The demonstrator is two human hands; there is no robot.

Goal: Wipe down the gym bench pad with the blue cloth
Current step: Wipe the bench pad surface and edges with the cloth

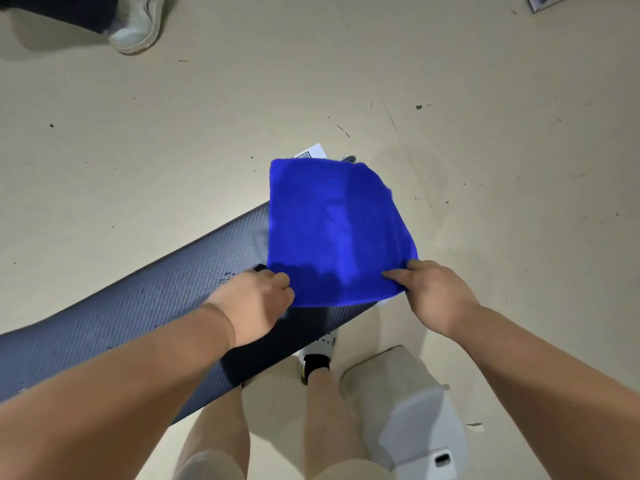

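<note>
The bright blue cloth (334, 230) is spread out flat over the right end of the dark textured bench pad (138, 313), which runs from lower left to centre. My left hand (258, 303) pinches the cloth's near left corner. My right hand (431, 292) pinches its near right corner. The far part of the cloth reaches past the pad's end and hides it.
Beige floor surrounds the bench. Another person's shoe (136, 24) stands at the top left. My own legs and a white shoe (320, 344) are below the pad. A white label (310, 152) peeks out beyond the cloth. A pale device (422, 431) hangs at lower right.
</note>
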